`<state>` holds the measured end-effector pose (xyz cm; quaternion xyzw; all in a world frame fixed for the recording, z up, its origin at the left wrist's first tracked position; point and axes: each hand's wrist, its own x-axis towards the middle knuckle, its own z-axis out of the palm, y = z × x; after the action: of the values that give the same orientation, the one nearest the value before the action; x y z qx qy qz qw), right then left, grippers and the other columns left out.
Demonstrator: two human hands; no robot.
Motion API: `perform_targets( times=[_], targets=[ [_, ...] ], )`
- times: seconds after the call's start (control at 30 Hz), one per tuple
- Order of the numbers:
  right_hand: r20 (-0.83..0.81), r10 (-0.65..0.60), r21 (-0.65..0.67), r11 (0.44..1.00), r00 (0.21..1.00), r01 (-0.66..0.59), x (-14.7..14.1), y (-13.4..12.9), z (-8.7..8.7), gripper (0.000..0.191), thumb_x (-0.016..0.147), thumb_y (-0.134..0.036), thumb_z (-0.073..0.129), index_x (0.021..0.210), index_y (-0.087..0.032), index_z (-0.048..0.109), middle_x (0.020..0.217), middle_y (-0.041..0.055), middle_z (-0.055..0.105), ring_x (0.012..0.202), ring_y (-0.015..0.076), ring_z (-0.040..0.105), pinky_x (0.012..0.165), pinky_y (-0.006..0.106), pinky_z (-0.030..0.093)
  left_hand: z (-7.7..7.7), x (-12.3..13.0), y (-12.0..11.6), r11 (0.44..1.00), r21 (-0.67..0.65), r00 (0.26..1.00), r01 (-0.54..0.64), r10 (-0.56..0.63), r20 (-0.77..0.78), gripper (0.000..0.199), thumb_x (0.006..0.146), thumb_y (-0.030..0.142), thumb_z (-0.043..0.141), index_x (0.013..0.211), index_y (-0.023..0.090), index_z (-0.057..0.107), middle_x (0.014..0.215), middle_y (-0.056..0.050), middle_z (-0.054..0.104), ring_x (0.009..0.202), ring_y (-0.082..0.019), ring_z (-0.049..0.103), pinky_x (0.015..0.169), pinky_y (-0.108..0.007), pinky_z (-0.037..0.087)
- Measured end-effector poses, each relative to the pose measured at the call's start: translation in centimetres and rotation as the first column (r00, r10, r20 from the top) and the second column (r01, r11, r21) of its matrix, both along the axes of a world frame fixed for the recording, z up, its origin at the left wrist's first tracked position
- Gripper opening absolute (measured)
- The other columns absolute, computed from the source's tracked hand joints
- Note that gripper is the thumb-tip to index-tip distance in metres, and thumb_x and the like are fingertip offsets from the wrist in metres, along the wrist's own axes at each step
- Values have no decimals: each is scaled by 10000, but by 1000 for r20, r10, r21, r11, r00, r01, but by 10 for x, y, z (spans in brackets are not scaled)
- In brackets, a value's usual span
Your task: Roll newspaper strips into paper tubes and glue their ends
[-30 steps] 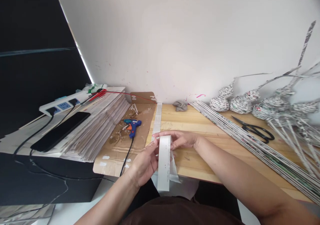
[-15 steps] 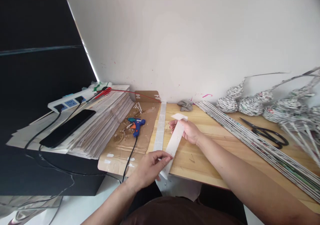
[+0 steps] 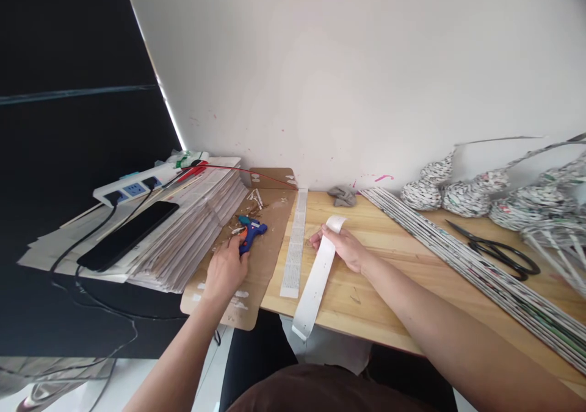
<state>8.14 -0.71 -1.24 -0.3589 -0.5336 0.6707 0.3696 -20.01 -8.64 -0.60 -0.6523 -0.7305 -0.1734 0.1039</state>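
Note:
My right hand (image 3: 345,248) pinches a long white paper strip (image 3: 315,284) near its upper end. The strip slants toward me, its lower end curling past the table edge. At the left, my left hand (image 3: 225,270) has its fingers around the handle of a blue glue gun (image 3: 251,232), which lies on a cardboard sheet (image 3: 270,259). The palm side of this hand is hidden. Between the two hands, a printed paper strip (image 3: 294,247) lies flat on the wooden table.
A tall stack of newspaper (image 3: 192,229) carries a black phone (image 3: 128,235) and a power strip (image 3: 132,186). Rolled paper sticks (image 3: 439,253) lie diagonally at right, beside black scissors (image 3: 497,250) and woven paper pieces (image 3: 467,198). A grey cloth (image 3: 342,196) lies by the wall.
My left hand has let go of the white strip's lower part and moved left to the glue gun. My right hand still holds the strip, whose lower end now hangs free.

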Motion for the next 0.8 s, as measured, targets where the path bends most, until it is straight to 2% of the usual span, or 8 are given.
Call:
perform_targets(
  times=[0.23,0.4,0.47,0.53,0.6,0.67,0.73,0.8],
  targets=[
    [11,-17,-1,1000,1000,17,-1,-1,3,548,801,-620,503,800,-111,703,769,104,669,740,182,611,672,290,464,1,-24,-9,999,36,999,20,-18,-39,335,821,161,414,1134,160,533,1047,-125,637,986,-264,577,838,-358,434],
    [13,-25,25,999,1000,24,-2,-1,0,560,785,-631,517,802,-105,707,756,102,670,726,181,613,679,299,467,7,-25,-11,996,81,994,29,-20,-108,311,831,249,452,1093,163,595,1035,-138,649,959,-291,573,855,-391,416],
    [26,-12,40,999,1000,11,-2,-2,-1,563,787,-631,512,816,-107,716,771,104,675,736,186,617,685,306,470,14,-11,-10,987,149,998,54,-47,-50,267,834,342,482,959,175,649,983,-126,664,939,-289,578,861,-383,410],
    [38,9,59,998,999,-11,-2,-3,-1,550,784,-624,521,823,-114,722,814,112,683,764,195,622,700,315,473,22,10,-6,988,132,986,85,-103,135,322,839,432,478,704,190,643,749,-81,666,796,-251,604,772,-336,435],
    [38,22,85,996,999,-25,-2,-4,0,527,782,-610,536,819,-118,725,859,117,689,789,198,623,706,313,470,26,35,4,983,35,884,182,-179,432,431,869,463,411,589,188,588,553,-32,605,594,-186,584,644,-282,442],
    [30,-7,117,993,1000,3,-2,-6,0,513,793,-596,532,804,-120,725,841,111,690,759,187,616,680,300,463,27,58,20,939,21,700,342,-270,661,404,893,443,359,749,177,626,522,-4,596,534,-158,572,612,-263,446],
    [36,-80,156,985,996,73,-2,-6,1,510,813,-586,510,782,-123,725,749,89,676,669,170,593,613,282,442,25,76,42,892,70,587,446,-351,729,343,894,397,366,930,173,625,670,-26,667,656,-162,622,662,-262,465],
    [55,-178,212,964,982,163,-2,-6,1,508,830,-572,491,743,-129,725,642,62,637,585,158,550,554,273,407,24,92,69,849,102,569,519,-432,700,284,874,331,406,1018,188,605,988,-65,679,880,-173,625,711,-261,478]
  ],
)
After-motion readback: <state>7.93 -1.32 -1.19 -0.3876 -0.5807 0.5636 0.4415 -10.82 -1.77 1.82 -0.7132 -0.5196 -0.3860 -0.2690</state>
